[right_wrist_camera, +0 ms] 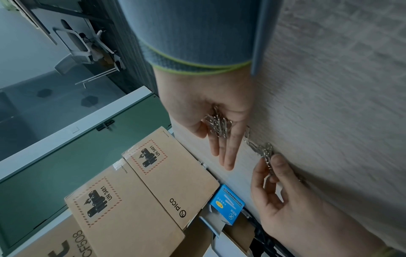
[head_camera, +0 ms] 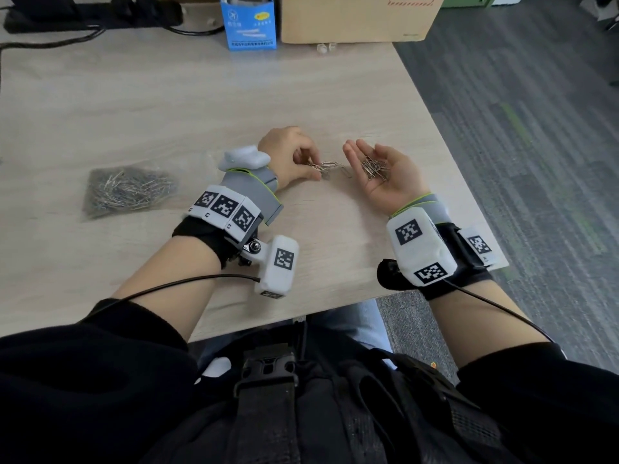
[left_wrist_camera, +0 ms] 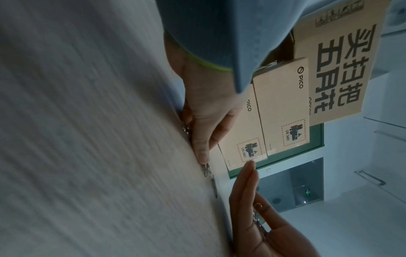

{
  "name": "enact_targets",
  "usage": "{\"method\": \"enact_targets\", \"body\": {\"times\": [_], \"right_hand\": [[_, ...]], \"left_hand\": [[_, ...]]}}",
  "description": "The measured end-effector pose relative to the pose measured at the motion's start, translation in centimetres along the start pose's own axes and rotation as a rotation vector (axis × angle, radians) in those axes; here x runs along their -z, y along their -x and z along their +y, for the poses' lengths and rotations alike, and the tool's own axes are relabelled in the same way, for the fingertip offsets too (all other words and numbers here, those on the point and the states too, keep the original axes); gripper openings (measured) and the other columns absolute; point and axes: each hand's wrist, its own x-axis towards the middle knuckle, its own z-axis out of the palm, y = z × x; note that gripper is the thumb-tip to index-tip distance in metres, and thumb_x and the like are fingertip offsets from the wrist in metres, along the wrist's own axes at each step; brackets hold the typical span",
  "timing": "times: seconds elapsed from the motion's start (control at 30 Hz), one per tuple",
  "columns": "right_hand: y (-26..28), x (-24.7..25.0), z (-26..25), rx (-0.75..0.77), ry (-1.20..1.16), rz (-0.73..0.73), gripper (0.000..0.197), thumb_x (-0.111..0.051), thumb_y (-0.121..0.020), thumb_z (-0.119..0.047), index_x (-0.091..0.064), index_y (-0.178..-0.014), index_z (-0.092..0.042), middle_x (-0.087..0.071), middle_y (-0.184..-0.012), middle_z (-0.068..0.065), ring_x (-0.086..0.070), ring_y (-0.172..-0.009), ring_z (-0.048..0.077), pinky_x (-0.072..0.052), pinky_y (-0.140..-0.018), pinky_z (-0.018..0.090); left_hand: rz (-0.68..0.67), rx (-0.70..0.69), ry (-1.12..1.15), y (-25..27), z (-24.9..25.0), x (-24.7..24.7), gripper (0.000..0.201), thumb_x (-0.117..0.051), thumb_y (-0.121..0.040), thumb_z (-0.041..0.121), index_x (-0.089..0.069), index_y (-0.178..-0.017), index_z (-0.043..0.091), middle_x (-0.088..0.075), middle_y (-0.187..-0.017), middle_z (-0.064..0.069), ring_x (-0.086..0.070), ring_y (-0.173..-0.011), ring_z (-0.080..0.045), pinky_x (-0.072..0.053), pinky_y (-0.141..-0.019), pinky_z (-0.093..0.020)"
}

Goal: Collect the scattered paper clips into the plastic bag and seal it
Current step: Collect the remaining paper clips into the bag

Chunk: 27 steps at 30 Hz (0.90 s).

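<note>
A clear plastic bag (head_camera: 129,190) holding many silver paper clips lies flat on the table to the left of my hands. My left hand (head_camera: 310,165) has its fingers curled and pinches a small cluster of paper clips (head_camera: 326,167) on the wood, also seen from the right wrist as paper clips (right_wrist_camera: 262,150). One loose clip (head_camera: 348,171) lies just to their right. My right hand (head_camera: 365,155) rests palm up with its fingers straight, and a heap of clips (head_camera: 373,167) lies in the palm, seen close as a heap of clips (right_wrist_camera: 217,125).
A blue carton (head_camera: 249,21) and a cardboard box (head_camera: 355,18) stand at the back of the table (head_camera: 201,105). Black cables (head_camera: 100,28) run along the back left. The table's right edge slants close beside my right wrist, with grey carpet (head_camera: 536,128) beyond.
</note>
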Motion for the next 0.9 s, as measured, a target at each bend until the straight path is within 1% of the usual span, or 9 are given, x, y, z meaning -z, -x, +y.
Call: {"method": "enact_targets", "body": {"times": [0.17, 0.33, 0.4, 0.47, 0.53, 0.6, 0.67, 0.77, 0.9], "right_hand": [[-0.2, 0.1, 0.0, -0.002, -0.011, -0.01, 0.029, -0.035, -0.098, -0.007, -0.056, -0.092, 0.013, -0.068, -0.076, 0.028, -0.07, -0.064, 0.039, -0.058, -0.065, 0.038], [-0.4, 0.0, -0.1, -0.002, -0.011, 0.005, 0.028, -0.035, -0.098, -0.006, -0.055, -0.093, 0.013, -0.068, -0.077, 0.028, -0.069, -0.063, 0.039, -0.059, -0.062, 0.038], [-0.4, -0.1, -0.1, -0.006, -0.007, 0.01, 0.029, -0.035, -0.098, -0.006, -0.055, -0.093, 0.013, -0.068, -0.076, 0.028, -0.069, -0.063, 0.039, -0.059, -0.061, 0.038], [-0.4, -0.2, -0.2, -0.013, -0.003, 0.02, 0.029, -0.035, -0.098, -0.006, -0.055, -0.091, 0.014, -0.068, -0.075, 0.028, -0.069, -0.062, 0.039, -0.059, -0.06, 0.038], [-0.4, -0.2, -0.2, -0.018, 0.002, 0.029, 0.029, -0.035, -0.098, -0.006, -0.055, -0.091, 0.014, -0.068, -0.076, 0.028, -0.069, -0.065, 0.04, -0.059, -0.061, 0.038], [-0.4, -0.3, -0.4, -0.017, 0.009, 0.032, 0.028, -0.036, -0.097, -0.005, -0.055, -0.093, 0.015, -0.067, -0.08, 0.029, -0.067, -0.075, 0.04, -0.059, -0.063, 0.038], [-0.5, -0.3, -0.4, -0.018, 0.033, 0.029, 0.027, -0.036, -0.096, -0.004, -0.055, -0.093, 0.015, -0.066, -0.084, 0.031, -0.066, -0.077, 0.042, -0.059, -0.067, 0.039], [-0.8, -0.6, -0.2, -0.053, 0.112, 0.034, 0.03, -0.035, -0.096, -0.006, -0.056, -0.09, 0.015, -0.066, -0.081, 0.031, -0.068, -0.068, 0.042, -0.057, -0.072, 0.039], [-1.1, -1.3, 0.1, -0.115, 0.21, -0.005, 0.036, -0.034, -0.097, -0.008, -0.062, -0.082, 0.009, -0.066, -0.079, 0.025, -0.069, -0.067, 0.035, -0.059, -0.064, 0.037]], "left_hand": [[-0.052, -0.004, -0.139, -0.8, 0.5, -0.1, 0.022, -0.072, -0.076, 0.027, -0.068, -0.092, 0.012, -0.062, -0.094, -0.008, -0.054, -0.084, -0.022, -0.04, -0.074, -0.03], [-0.102, 0.037, -0.193, -1.5, 1.1, 0.4, 0.023, -0.069, -0.079, 0.027, -0.066, -0.095, 0.01, -0.065, -0.097, -0.01, -0.057, -0.09, -0.025, -0.04, -0.074, -0.03], [-0.111, 0.046, -0.192, -1.8, 1.0, 0.7, 0.022, -0.069, -0.079, 0.027, -0.066, -0.093, 0.011, -0.066, -0.095, -0.01, -0.057, -0.083, -0.024, -0.044, -0.076, -0.033], [-0.123, 0.054, -0.157, -2.0, 0.9, 0.8, 0.019, -0.07, -0.079, 0.025, -0.067, -0.09, 0.01, -0.067, -0.089, -0.012, -0.056, -0.062, -0.015, -0.05, -0.074, -0.034], [-0.122, 0.063, -0.078, -2.1, 0.8, 1.0, 0.017, -0.071, -0.078, 0.024, -0.067, -0.085, 0.009, -0.067, -0.077, -0.01, -0.054, -0.042, -0.002, -0.048, -0.062, -0.019], [-0.107, 0.068, -0.01, -2.4, 0.9, 1.3, 0.017, -0.071, -0.078, 0.024, -0.068, -0.083, 0.009, -0.063, -0.066, -0.006, -0.053, -0.039, 0.006, -0.039, -0.051, -0.005], [-0.116, 0.054, 0.062, -2.6, 1.3, 1.7, 0.014, -0.071, -0.079, 0.023, -0.067, -0.082, 0.01, -0.06, -0.06, 0.0, -0.053, -0.037, 0.006, -0.039, -0.05, -0.005], [-0.146, -0.014, 0.164, -3.0, 2.7, 2.2, 0.009, -0.071, -0.079, 0.021, -0.065, -0.079, 0.015, -0.06, -0.062, 0.001, -0.055, -0.038, 0.001, -0.044, -0.049, -0.012], [-0.189, -0.065, 0.17, -3.7, 4.9, 1.6, 0.012, -0.073, -0.077, 0.019, -0.066, -0.084, 0.011, -0.059, -0.064, 0.005, -0.053, -0.038, 0.003, -0.043, -0.048, -0.012]]}}
